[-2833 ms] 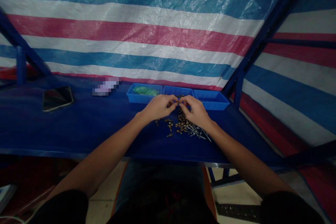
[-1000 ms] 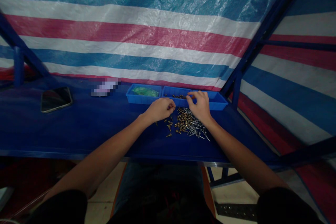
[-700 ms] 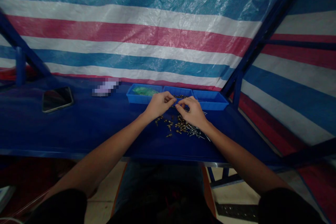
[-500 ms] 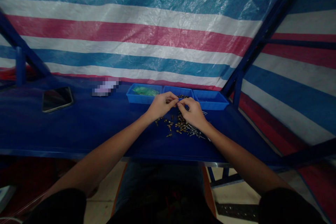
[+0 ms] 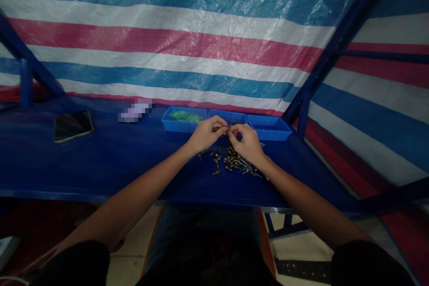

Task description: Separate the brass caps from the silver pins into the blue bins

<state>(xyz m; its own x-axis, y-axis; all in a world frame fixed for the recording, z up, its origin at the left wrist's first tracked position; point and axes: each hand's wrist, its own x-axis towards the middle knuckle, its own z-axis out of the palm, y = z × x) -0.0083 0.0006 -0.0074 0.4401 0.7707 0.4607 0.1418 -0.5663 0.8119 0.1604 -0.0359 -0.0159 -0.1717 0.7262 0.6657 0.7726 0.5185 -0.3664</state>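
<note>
Over a pile of small brass-coloured and silver metal parts [image 5: 236,159], my left hand [image 5: 208,134] and my right hand [image 5: 246,142] meet with their fingertips nearly touching. Both are pinched around something too small and hidden to make out. Long thin silver pins stick out of the pile beneath my right hand. Several loose brass-coloured pieces [image 5: 216,161] lie to the left of the pile. Just behind my hands, the middle blue bin [image 5: 219,113] holds more small dark parts, partly covered by my fingers.
A left blue bin [image 5: 177,126] holds green plastic bags; a right blue bin [image 5: 271,134] stands beside the middle one. A phone [image 5: 73,126] and a blurred pale item [image 5: 136,111] lie at the left. Striped sheeting [image 5: 167,40] hangs behind the blue table [image 5: 100,161].
The fingertips of both hands have shifted slightly, with a small gap now visible between them. Everything on the table stays where it was.
</note>
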